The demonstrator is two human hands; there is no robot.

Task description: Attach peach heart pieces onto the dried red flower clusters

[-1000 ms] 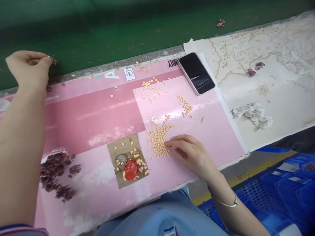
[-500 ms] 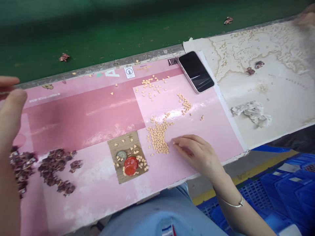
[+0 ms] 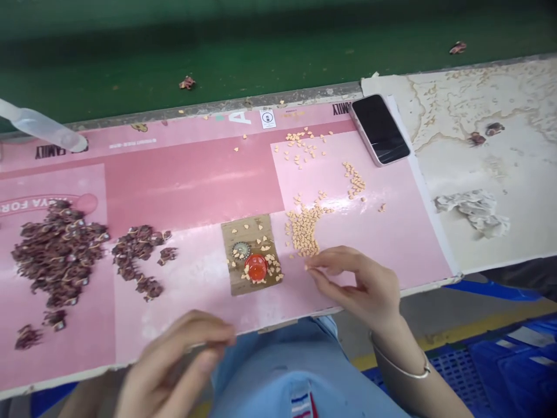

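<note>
My right hand is closed in a pinch just right of a heap of small tan heart-shaped pieces, with one such piece at its fingertips. My left hand, blurred, hangs over the table's front edge with its thumb and fingers apart; nothing shows clearly in it. Between the hands and farther back, a brown cardboard square carries a small red cap with glossy contents, a ridged metal bottle cap and scattered heart pieces. Dark purplish crumpled flower-like bundles lie heaped at left, with a smaller group beside them.
A phone lies at the back right. Crumpled white tissue rests on stained paper at right. A translucent bottle is at far left. Behind the table runs a green surface; blue crates stand below at right.
My left hand has come from the far left to the front edge, uncovering the heap of dark bundles. My right hand stays by the heart pieces. The view has shifted left.
</note>
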